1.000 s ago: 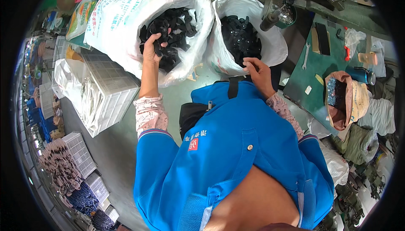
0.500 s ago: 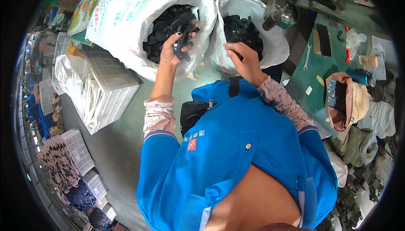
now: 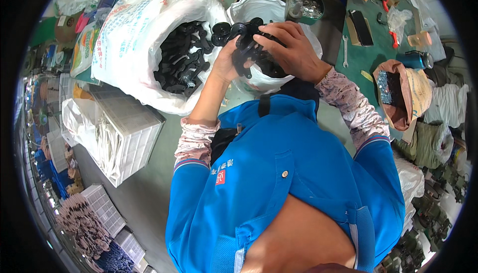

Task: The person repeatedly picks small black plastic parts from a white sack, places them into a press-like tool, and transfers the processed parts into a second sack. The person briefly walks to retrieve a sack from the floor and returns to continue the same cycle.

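Observation:
Several black plastic parts (image 3: 242,49) with round ends are bunched between my two hands, over the near opening of the right white bag (image 3: 254,8). My left hand (image 3: 227,65) is closed around the bunch from the left. My right hand (image 3: 299,54) curls over its right side, fingers bent onto the parts; its fingertips are partly hidden. To the left, a large white woven bag (image 3: 134,29) with a clear liner gapes open, full of similar black pieces (image 3: 181,66). More black pieces in the right bag are largely covered by my hands.
A white plastic crate (image 3: 134,138) stands at left. On the green bench at right lie a wrench (image 3: 345,51), a black bar in a small box (image 3: 360,28) and a blue bottle (image 3: 417,60). A brown paper sack (image 3: 396,93) of small shiny pieces is nearer. A cup of metal bits (image 3: 311,8) stands behind.
My left hand has moved right, out of the left bag's opening, carrying black parts. My right hand has come onto the bunch. The view has shifted slightly.

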`<action>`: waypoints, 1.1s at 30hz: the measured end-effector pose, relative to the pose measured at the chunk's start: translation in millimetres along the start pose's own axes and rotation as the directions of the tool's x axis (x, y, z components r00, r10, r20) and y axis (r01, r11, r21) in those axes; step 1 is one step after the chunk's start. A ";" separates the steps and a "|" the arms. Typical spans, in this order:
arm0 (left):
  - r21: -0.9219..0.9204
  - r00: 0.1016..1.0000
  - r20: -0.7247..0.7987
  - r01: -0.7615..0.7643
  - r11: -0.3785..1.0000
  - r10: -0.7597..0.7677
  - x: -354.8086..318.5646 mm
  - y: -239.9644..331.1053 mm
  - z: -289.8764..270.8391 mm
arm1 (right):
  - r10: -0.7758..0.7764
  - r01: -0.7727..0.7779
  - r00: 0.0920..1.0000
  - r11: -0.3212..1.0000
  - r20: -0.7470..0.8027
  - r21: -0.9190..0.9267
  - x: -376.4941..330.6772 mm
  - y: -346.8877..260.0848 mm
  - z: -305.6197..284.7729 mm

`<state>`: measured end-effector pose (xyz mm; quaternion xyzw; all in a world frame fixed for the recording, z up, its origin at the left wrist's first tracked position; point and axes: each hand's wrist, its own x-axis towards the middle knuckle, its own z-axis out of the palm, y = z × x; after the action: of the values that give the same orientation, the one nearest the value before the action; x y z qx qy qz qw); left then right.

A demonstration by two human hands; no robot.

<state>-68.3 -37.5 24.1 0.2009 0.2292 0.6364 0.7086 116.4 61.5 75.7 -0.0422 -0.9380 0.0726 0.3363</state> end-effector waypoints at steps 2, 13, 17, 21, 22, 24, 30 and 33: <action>-0.017 0.999 -0.042 0.027 1.000 -0.027 4.2 -5.7 8.0 | -0.021 0.022 1.000 0.998 0.015 -0.053 -4.7 5.6 -6.8; 0.088 0.991 0.137 -0.009 0.996 -0.004 17.3 -21.4 21.6 | -0.221 0.254 0.956 0.952 0.191 -0.169 -18.6 18.1 -34.5; 0.169 0.996 0.084 -0.018 0.986 0.004 13.9 -19.5 35.9 | -0.251 0.294 0.946 0.931 0.206 -0.216 -21.7 14.9 -41.5; 0.143 0.997 0.070 -0.030 0.989 0.020 17.2 -20.3 35.4 | -0.212 0.255 0.954 0.946 0.213 -0.202 -22.5 10.7 -47.8; 0.128 0.997 0.073 -0.028 0.991 0.019 18.3 -20.8 32.1 | -0.206 0.246 0.956 0.951 0.210 -0.189 -22.3 10.0 -48.6; 0.089 0.999 0.037 0.012 0.996 -0.015 19.4 -23.3 27.2 | -0.165 0.201 0.960 0.969 0.226 -0.145 -25.6 9.7 -49.1; 0.175 1.000 0.001 0.006 0.984 -0.006 18.2 -21.0 35.0 | 0.208 -0.217 0.974 0.970 0.089 0.109 -39.7 5.4 -38.5; 0.132 0.999 0.017 0.048 0.990 -0.050 20.1 -18.5 27.1 | 0.519 -0.503 0.853 0.796 0.049 0.337 -40.8 3.8 -38.0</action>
<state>-35.9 -19.4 34.1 0.2480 0.2684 0.6003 0.7114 172.2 64.1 78.6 -0.2372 -0.8571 0.3191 0.3276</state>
